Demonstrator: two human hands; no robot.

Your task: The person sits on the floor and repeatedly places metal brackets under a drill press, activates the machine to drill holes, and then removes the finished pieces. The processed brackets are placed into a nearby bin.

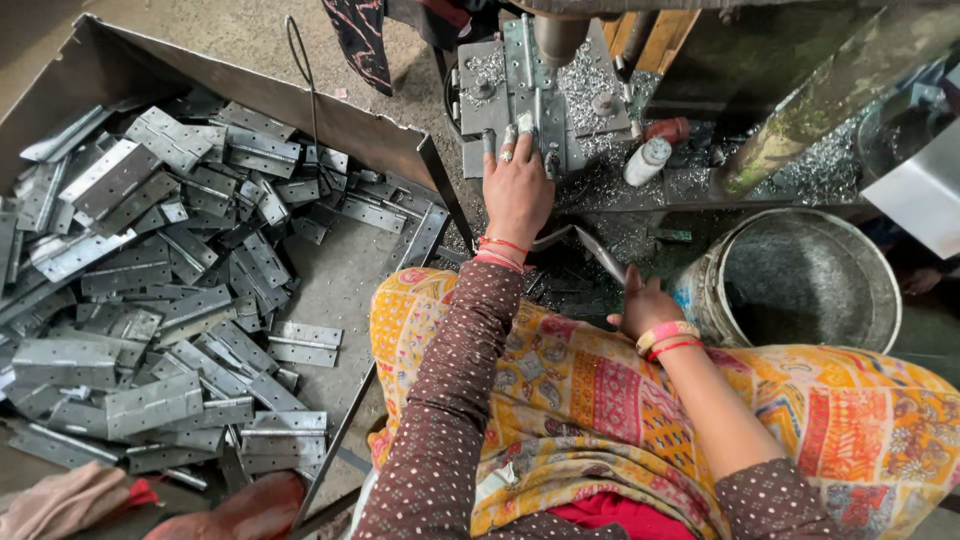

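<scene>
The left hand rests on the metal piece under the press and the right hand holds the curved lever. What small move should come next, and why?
Probably draw the left hand back a little before the right hand works the lever. Its fingertips lie on the hinge plate just below the press column, so they look exposed there.

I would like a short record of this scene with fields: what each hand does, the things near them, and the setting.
left hand: presses a hinge plate onto the machine table
right hand: grips a curved metal lever
tray: large, on the left, heaped with grey hinges
bucket: metal, right of the right hand
around machine: metal shavings, small white bottle
</scene>
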